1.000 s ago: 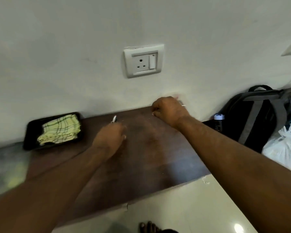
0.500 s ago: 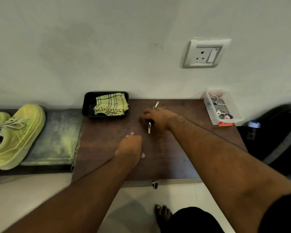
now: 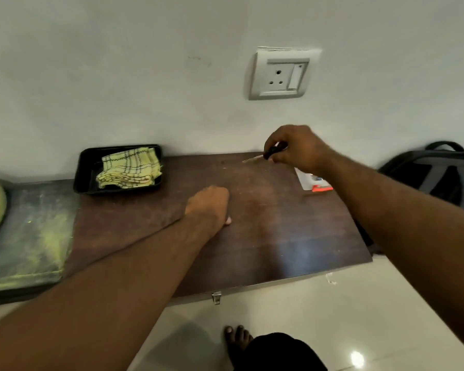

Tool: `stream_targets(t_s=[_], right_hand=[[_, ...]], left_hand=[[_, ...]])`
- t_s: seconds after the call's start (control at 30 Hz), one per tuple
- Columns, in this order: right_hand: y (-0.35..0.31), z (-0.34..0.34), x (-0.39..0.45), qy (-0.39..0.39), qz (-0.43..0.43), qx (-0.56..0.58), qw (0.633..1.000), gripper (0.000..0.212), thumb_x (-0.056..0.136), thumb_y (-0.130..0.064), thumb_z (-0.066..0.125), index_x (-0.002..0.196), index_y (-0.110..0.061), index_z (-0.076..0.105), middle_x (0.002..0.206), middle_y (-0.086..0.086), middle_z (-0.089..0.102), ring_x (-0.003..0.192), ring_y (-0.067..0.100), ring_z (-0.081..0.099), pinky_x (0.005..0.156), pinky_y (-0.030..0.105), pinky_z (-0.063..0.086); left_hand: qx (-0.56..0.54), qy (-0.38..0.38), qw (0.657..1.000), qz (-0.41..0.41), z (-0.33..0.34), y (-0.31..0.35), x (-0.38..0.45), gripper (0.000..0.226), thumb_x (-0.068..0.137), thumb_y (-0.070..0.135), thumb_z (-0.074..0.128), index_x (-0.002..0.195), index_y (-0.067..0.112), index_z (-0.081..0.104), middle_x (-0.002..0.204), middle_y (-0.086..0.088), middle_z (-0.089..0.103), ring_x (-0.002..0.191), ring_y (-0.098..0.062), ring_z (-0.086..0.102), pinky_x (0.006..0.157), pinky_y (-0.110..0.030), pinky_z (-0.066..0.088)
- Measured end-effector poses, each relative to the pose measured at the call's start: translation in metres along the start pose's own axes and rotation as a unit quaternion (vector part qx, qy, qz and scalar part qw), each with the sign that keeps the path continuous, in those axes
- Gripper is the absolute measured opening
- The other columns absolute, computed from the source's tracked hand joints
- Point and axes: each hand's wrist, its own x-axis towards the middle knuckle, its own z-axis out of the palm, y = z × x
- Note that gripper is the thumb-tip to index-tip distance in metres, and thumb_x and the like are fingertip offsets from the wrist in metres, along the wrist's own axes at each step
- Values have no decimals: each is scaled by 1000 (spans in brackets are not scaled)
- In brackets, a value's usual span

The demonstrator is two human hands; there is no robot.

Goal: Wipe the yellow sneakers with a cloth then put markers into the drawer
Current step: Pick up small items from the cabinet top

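Single head-worn wide-angle view, looking forward and steeply down, close above a brown tabletop [image 3: 279, 236] against a white wall [image 3: 118, 76], own bare foot [image 3: 237, 340] at bottom edge

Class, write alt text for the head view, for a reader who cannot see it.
The right hand grips a thin dark-handled object above a brown wooden top, while the left hand rests on it. A checked yellow cloth lies in a black tray by the wall.

plain off-white wall [image 3: 118, 62] with grey socket plate [image 3: 281, 74]; dark brown wooden worktop [image 3: 265, 236]; glossy pale tiled floor [image 3: 319, 317].
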Motion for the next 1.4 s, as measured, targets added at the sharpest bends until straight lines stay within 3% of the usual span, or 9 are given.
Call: stream_targets(t_s=[0.17, 0.27, 0.4, 0.53, 0.7, 0.83, 1.03, 1.27, 1.4], right_hand=[[42, -58, -7, 20, 59, -12, 998, 21, 76, -3, 74, 94, -12, 74, 85, -1, 69, 80, 9, 63, 67, 9, 45], [63, -60, -3, 26, 84, -14, 996, 21, 76, -2, 73, 95, -10, 74, 84, 0, 67, 77, 10, 61, 63, 10, 43], [88, -41, 4, 57, 113, 14, 992, 20, 75, 2, 70, 92, -6, 73, 85, 7, 68, 66, 9, 59, 70, 25, 52], [108, -14, 5, 123, 177, 83, 973, 20, 72, 4, 69, 89, -7, 73, 87, 9, 71, 79, 20, 66, 76, 33, 57], [123, 15, -5, 81, 263, 102, 956, 19, 68, 2, 73, 85, -7, 72, 89, 10, 69, 77, 19, 62, 55, 19, 46], [125, 16, 1, 34, 265, 44, 963, 14, 71, 0, 73, 77, -13, 70, 89, 11, 70, 81, 22, 63, 68, 25, 49], [123, 20, 14, 3, 275, 14, 961, 12, 75, -4, 70, 86, -4, 73, 90, 16, 70, 79, 30, 68, 77, 40, 59], [97, 14, 11, 99, 276, -17, 956, 14, 77, -6, 55, 74, -16, 65, 97, 14, 68, 87, 33, 64, 72, 32, 52], [54, 5, 6, 104, 251, -21, 962, 16, 82, -7, 56, 75, -19, 63, 97, 11, 68, 87, 30, 63, 68, 27, 45]], left_hand=[[-28, -27, 997, 65, 3, 66, 40, 83, 68, 38, 84, 135, 5, 47, 146, -16, 40, 129, -33, 45, 105, -42, 41], [-7, -36, 997, 67, 7, 81, 53, 73, 63, 37, 87, 121, 7, 56, 137, -16, 50, 122, -33, 52, 99, -41, 46], [20, -34, 998, 55, 9, 81, 63, 73, 58, 40, 89, 116, 9, 57, 124, -12, 58, 111, -30, 58, 92, -40, 51], [31, -51, 997, 55, 9, 88, 69, 70, 64, 31, 88, 119, 7, 54, 122, -12, 58, 111, -29, 58, 92, -40, 50], [69, -53, 994, 59, 6, 97, 71, 66, 68, 22, 86, 122, 5, 52, 124, -14, 56, 114, -31, 57, 94, -43, 49], [99, -71, 991, 46, 3, 105, 75, 73, 63, 19, 89, 124, 4, 52, 125, -14, 57, 114, -31, 57, 91, -41, 50], [86, -46, 994, 44, 8, 104, 76, 66, 69, 15, 85, 125, 6, 52, 124, -14, 58, 114, -31, 58, 88, -41, 50], [33, -45, 996, 63, 14, 81, 72, 73, 67, 39, 84, 124, 8, 51, 125, -12, 56, 113, -29, 56, 94, -40, 49], [8, -38, 994, 101, 7, 59, 52, 86, 72, 46, 78, 140, 6, 42, 151, -16, 33, 131, -31, 43, 104, -39, 41]])
